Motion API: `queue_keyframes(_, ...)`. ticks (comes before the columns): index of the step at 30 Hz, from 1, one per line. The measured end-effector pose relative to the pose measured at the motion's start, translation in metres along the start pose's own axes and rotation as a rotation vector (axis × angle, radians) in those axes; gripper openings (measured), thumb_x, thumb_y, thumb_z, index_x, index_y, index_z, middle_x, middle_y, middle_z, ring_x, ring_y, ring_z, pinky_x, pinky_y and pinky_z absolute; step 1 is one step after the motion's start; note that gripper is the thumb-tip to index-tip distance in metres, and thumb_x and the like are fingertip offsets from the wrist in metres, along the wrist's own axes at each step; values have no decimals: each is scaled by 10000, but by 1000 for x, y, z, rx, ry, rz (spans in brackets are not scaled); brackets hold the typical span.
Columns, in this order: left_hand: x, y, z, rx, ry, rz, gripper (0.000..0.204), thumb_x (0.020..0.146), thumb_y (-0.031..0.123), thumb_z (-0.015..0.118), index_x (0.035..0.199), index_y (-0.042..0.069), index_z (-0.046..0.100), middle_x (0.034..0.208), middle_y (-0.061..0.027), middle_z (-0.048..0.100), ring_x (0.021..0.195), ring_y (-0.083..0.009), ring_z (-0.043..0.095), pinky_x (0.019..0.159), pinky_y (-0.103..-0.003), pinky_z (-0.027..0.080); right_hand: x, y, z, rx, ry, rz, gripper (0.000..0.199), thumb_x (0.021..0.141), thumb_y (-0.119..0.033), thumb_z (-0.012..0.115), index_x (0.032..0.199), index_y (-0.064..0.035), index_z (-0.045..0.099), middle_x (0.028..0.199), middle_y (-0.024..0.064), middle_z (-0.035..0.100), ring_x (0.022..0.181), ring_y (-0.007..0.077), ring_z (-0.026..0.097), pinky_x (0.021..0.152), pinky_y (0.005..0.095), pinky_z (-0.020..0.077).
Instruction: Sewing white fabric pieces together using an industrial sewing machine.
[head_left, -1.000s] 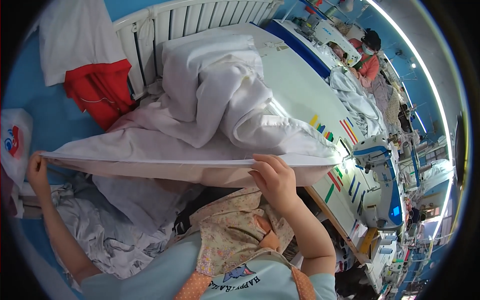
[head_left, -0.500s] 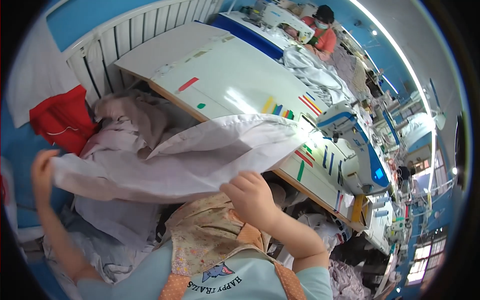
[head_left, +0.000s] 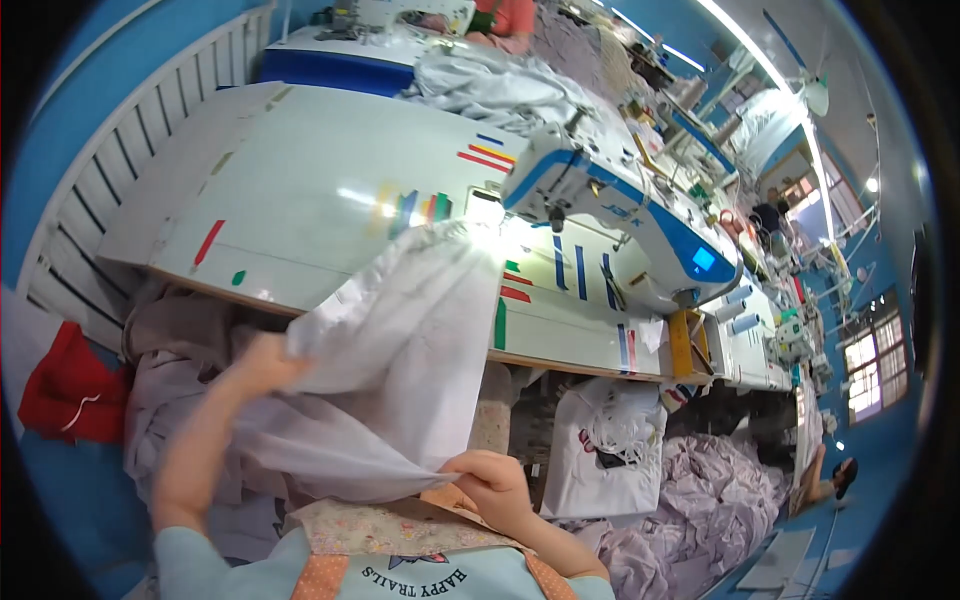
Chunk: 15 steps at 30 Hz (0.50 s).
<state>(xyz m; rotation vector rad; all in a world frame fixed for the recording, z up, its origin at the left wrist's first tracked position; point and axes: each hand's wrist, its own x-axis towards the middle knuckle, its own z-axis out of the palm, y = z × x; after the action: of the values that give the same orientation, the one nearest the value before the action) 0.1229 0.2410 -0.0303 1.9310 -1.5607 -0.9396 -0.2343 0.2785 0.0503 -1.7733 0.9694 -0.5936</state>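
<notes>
A large piece of pale white-lilac fabric (head_left: 415, 350) hangs over the front edge of the white sewing table (head_left: 320, 150). Its far end lies near the needle area of a white and blue sewing machine (head_left: 625, 205), under a bright light. My left hand (head_left: 272, 365), slightly blurred, is closed on the fabric's left side by the table edge. Close to my body, my right hand (head_left: 495, 487) pinches a near corner, and the cloth is drawn taut towards it. The fabric's lower folds drop over more pale cloth on my left.
Coloured tape strips (head_left: 580, 268) mark the tabletop. A red cloth (head_left: 75, 385) lies at the far left by a white railing (head_left: 140, 130). Crumpled lilac fabric (head_left: 700, 490) and a white bundle (head_left: 605, 450) sit at the right. Another person (head_left: 505, 22) sits behind the table.
My left hand has come in rightward from the far left, and my right hand has moved lower, towards my body. The fabric has swung from lying sideways to running towards me. The view has turned.
</notes>
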Motion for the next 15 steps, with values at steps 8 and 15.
queue_keyframes(8, 128, 62, -150, 330, 521, 249, 302, 781, 266, 685, 947, 17, 650, 804, -182, 667, 725, -321, 642, 656, -370, 487, 3, 60, -18, 276, -80, 364, 116, 844, -38, 597, 913, 18, 672, 802, 57, 668, 721, 120, 612, 664, 273, 488)
queue_keyframes(15, 196, 26, -79, 506, 460, -26, 418, 783, 261, 651, 1141, 60, 572, 1046, -203, 621, 928, -355, 600, 786, -393, 474, 11, 163, 1, 397, -135, 427, 181, 892, -49, 565, 1049, -12, 648, 992, 57, 668, 934, 134, 614, 818, 257, 480)
